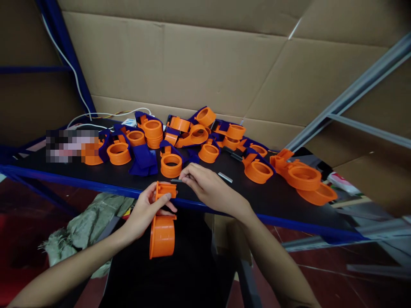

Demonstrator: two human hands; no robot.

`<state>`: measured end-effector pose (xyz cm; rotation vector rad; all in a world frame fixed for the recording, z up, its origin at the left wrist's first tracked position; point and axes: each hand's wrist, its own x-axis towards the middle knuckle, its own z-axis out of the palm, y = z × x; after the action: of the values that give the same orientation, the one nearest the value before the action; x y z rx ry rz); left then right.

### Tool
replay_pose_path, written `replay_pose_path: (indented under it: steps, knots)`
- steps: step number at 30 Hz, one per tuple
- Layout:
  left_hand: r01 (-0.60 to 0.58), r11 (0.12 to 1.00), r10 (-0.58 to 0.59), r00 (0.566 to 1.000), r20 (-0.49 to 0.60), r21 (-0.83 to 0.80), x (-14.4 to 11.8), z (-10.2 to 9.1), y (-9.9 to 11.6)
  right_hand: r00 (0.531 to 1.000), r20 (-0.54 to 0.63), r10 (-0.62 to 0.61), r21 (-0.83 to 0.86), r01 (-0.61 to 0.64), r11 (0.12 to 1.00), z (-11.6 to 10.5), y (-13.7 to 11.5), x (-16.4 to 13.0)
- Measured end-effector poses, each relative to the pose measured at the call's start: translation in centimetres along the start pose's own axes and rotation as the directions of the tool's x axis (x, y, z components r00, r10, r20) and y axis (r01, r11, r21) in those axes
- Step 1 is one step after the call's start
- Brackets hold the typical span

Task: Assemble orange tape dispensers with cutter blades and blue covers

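Head view: left hand (pixel 146 211) clamped on orange part (pixel 162 233), right hand (pixel 208 188) pinching dark strip (pixel 177 181); no writing legible.

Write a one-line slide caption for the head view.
Left hand grips an orange tape-dispenser body while the right hand pinches a thin dark strip at its top.

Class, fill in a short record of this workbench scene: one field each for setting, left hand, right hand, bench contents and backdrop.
setting: black bench with a blue front edge
left hand: left hand holds an orange tape-dispenser part below the bench edge
right hand: right hand pinches a thin dark metal strip at the top of that part
bench contents: pile of orange and blue dispenser parts; a loose metal strip by the right hand; white cable
backdrop: cardboard sheets
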<state>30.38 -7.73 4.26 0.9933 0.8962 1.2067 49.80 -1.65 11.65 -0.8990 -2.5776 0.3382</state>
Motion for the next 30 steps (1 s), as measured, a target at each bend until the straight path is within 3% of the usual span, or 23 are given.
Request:
replay_pose_path:
  steps: [10,16,19,22,26,30]
  knots:
    - [0.04,0.999,-0.039,0.998,0.045,-0.031,-0.1,-0.1,-0.4,0.999,0.008,0.033,-0.038,-0.033,0.999,1.1,-0.6,-0.3]
    - [0.105,0.984,-0.095,0.993,0.073,-0.143,-0.1,0.2,-0.6,1.0,-0.013,0.011,0.055,-0.01,0.998,2.0,-0.8,1.0]
    - [0.144,0.965,-0.135,0.989,0.057,-0.219,0.0,0.1,-0.2,0.985,-0.146,0.095,0.035,-0.091,0.995,1.6,0.6,0.9]
    - [0.162,0.954,-0.158,0.987,0.036,-0.254,0.1,0.0,0.2,0.935,-0.261,0.239,-0.108,-0.275,0.955,1.2,3.0,0.2]
    - [0.171,0.945,-0.171,0.985,0.022,-0.28,0.2,-0.1,0.3,0.931,-0.212,0.298,-0.276,-0.349,0.896,1.8,5.8,-0.9]
    - [0.173,0.943,-0.173,0.985,0.025,-0.285,0.3,-0.1,0.1,0.931,-0.204,0.301,-0.265,-0.349,0.899,2.5,7.1,-1.0]
